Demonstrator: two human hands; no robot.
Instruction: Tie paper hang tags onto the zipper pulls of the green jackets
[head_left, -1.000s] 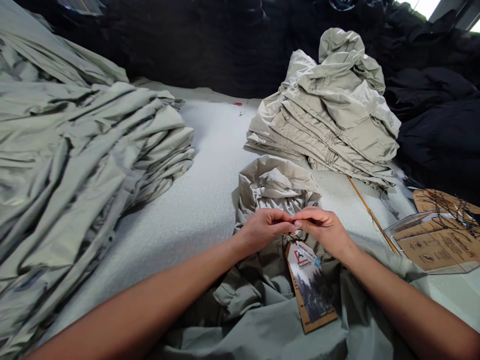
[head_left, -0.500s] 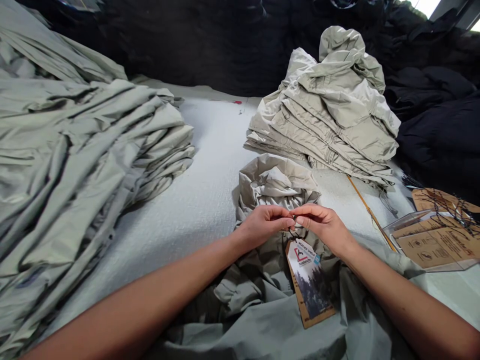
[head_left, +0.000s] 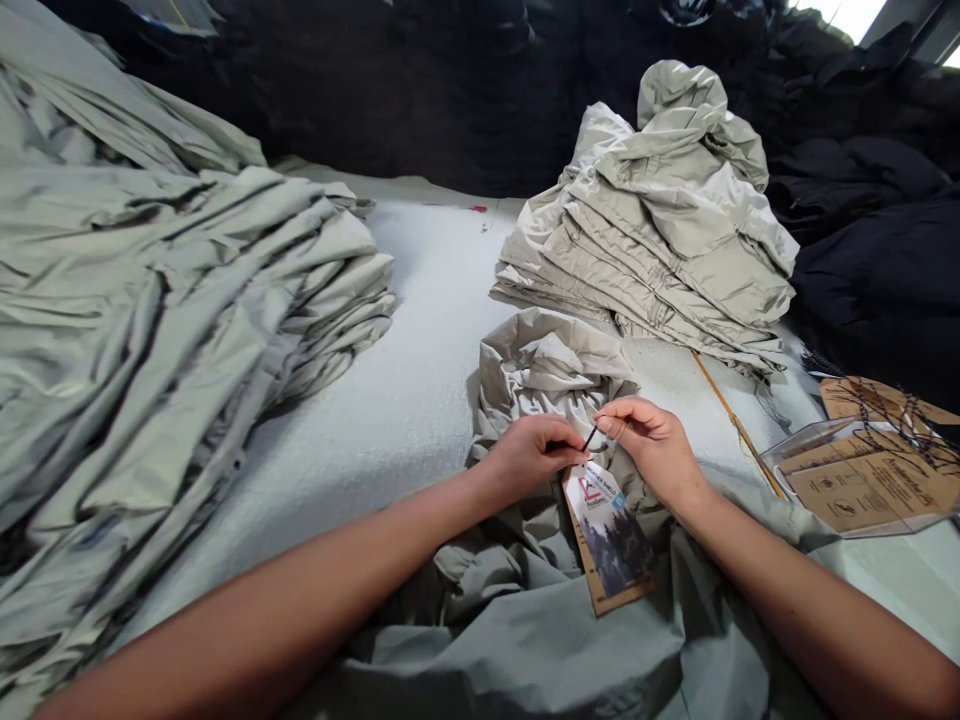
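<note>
The left hand and the right hand met above a pale grey-green hooded fabric garment, which lay on the bench right in front of the person, its gathered hood at the far end. Between the fingertips ran a thin black cord: the right thumb and forefinger pinched its upper end, and the left thumb and forefinger closed on its lower part, so a short straight length slanted between them. Whether the left fingers also caught a bit of cloth could not be told. Just below them, a long cardboard hang tag with a forest picture and a red logo lay tilted over the garment, face up.

For good work here, the left pinch seemed best kept low and steady, with the right drawing the cord evenly along its own line rather than jerking sideways. A light pull looked wise, since hard tension could crease the top of the tag or pucker the fabric. Keeping the tag flat and face up would help stop the cord twisting, and loose folds of cloth were best held clear of the fingertips.

A clear plastic tray with brown cardboard tags and a tangle of black cords stood to the right, near enough for an easy reach. Piles of similar pale garments flanked the bench on the left and far right.
</note>
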